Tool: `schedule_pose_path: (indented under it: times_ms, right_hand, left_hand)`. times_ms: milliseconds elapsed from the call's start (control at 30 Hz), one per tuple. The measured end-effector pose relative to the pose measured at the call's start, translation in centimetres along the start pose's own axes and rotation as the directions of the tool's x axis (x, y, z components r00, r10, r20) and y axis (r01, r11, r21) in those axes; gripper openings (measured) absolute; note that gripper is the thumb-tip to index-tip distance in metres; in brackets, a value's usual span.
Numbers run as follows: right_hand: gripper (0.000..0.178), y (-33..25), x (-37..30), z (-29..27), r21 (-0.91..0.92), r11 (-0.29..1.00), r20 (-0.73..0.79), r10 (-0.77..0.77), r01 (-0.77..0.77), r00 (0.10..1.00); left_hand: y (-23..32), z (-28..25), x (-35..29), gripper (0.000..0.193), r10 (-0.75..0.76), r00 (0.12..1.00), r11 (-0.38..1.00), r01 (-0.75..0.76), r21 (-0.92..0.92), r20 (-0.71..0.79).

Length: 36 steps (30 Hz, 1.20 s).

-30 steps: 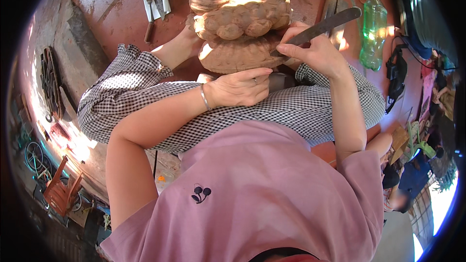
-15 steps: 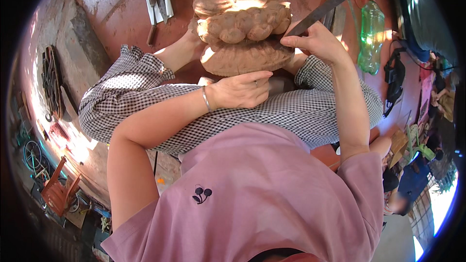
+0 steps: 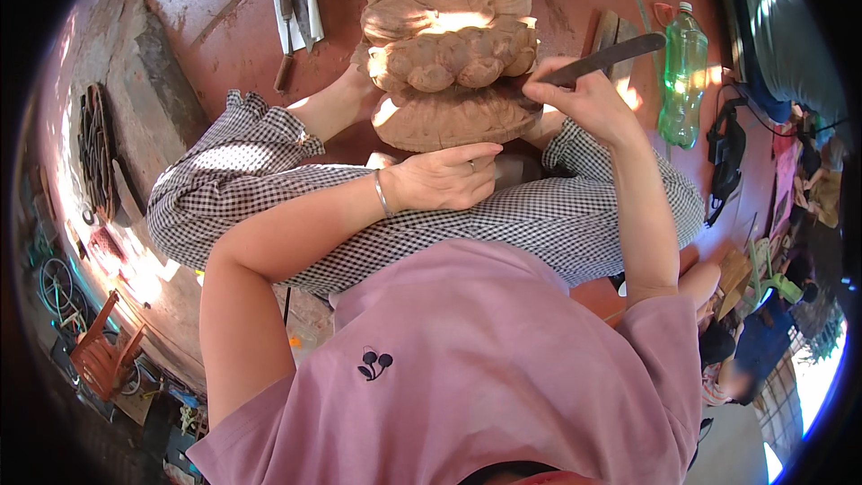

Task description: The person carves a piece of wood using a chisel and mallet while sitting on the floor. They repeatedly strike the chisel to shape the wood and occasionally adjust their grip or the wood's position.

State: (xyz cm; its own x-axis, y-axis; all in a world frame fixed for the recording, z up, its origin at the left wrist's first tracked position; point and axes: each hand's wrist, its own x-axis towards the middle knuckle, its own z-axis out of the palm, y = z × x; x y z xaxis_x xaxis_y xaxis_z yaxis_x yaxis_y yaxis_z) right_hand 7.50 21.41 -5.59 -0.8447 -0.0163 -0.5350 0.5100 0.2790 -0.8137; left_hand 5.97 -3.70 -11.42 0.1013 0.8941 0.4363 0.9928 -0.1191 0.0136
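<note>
A brown wooden carving (image 3: 449,63), with rounded lobes above a ridged oval base, stands between my crossed legs; its top runs out of view. My right hand (image 3: 584,101) grips a long, flat, dark tool with a rounded end, file-like in shape (image 3: 620,51). The tool slants up to the right from the fist, and its working end is hidden at the carving's right side. Against the near edge of the base lies my left hand (image 3: 444,177), index finger stretched along the rim and the other fingers curled.
Handled tools (image 3: 287,13) lie on a white sheet at the upper left. A green plastic bottle (image 3: 684,76) stands at the right, with wood pieces (image 3: 614,40) nearby. A bundle of dark, thin tools (image 3: 96,148) lies far left. Other people sit at the right rim.
The flat tool has swung lower and lies at a flatter angle, its free end nearer the bottle. My right hand has turned with it. My left hand keeps its place at the base.
</note>
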Motion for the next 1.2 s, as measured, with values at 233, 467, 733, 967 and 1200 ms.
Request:
schedule_pose_path:
  times_ms: [233, 467, 733, 967, 1200]
  right_hand:
    - [0.028, 0.1, 0.6, -0.4, -0.055, 0.997, 0.031, 0.057, -0.055, 0.998]
    - [0.021, 0.3, -1.3, 1.4, -0.045, 0.998, 0.002, -0.041, 0.041, 0.999]
    - [0.022, -0.3, -1.3, 2.2, -0.101, 0.994, -0.076, -0.059, 0.052, 0.995]
    - [0.021, -0.5, -1.3, 1.5, -0.025, 1.000, -0.044, 0.009, -0.010, 0.999]
    - [0.022, 0.7, -0.4, 0.4, 0.021, 0.997, 0.013, 0.080, -0.080, 0.997]
  left_hand:
    - [0.3, 0.2, -0.2, 0.007, -0.012, 1.000, 1.000, 0.012, -0.003, 0.009]
    - [0.1, 0.1, 0.0, 0.008, -0.010, 1.000, 1.000, 0.010, 0.017, 0.001]
    - [0.0, 0.0, 0.0, 0.007, 0.005, 1.000, 0.999, -0.006, 0.033, 0.025]
    - [0.1, 0.2, -0.1, 0.007, 0.004, 1.000, 1.000, -0.004, -0.002, 0.012]
    - [0.2, 0.0, 0.0, 0.007, 0.014, 0.999, 1.000, -0.013, -0.002, 0.032]
